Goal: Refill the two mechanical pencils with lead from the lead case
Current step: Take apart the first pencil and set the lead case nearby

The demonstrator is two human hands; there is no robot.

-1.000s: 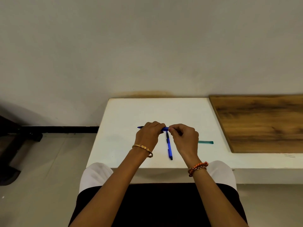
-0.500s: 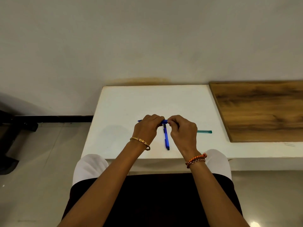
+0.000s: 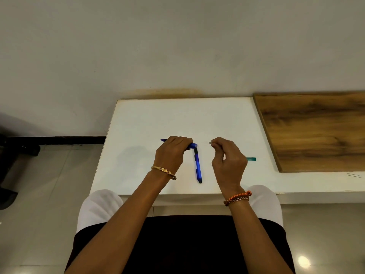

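At the centre of the frame the left hand [image 3: 171, 153] grips a blue pencil [image 3: 192, 145] crosswise, its tip poking out to the left and its open end to the right. The right hand [image 3: 229, 161], apart from it to the right, pinches a small pale cap [image 3: 210, 142] between curled fingers. A second pencil [image 3: 197, 166] lies lengthwise on the white table [image 3: 177, 119] between the hands. The teal lead case [image 3: 251, 159] lies just right of the right hand, partly hidden. A wooden board [image 3: 316, 131] fills the right of the frame.
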